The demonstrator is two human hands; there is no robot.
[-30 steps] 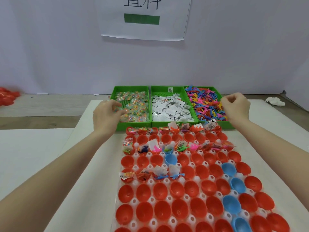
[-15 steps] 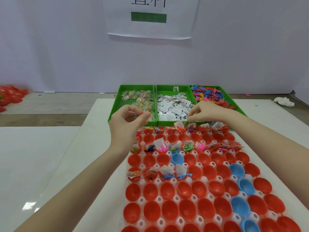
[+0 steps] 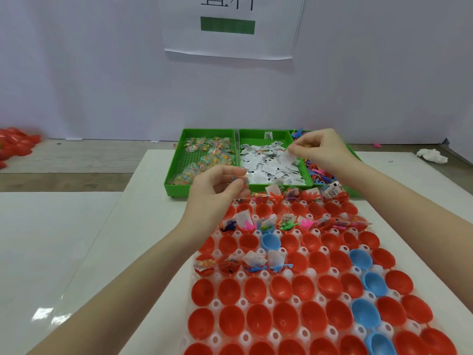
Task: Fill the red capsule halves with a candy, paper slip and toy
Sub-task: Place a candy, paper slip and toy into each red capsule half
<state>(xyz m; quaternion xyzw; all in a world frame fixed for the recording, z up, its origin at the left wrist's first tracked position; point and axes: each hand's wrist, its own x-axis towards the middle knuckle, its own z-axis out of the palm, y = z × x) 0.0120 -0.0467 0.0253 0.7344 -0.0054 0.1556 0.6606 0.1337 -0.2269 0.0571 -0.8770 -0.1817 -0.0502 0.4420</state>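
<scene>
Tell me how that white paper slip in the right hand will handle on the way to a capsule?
Probably floppy and very light: the paper slip hangs bent from the right hand, pinched at one edge. It likely won't roll, but could flutter or stand up out of a capsule, as slips in filled red capsule halves do.

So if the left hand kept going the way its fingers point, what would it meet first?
Probably the paper slips in the middle green tray: the left hand, pinching a candy, points forward and right over that tray's near edge. Depth is unclear.
</scene>
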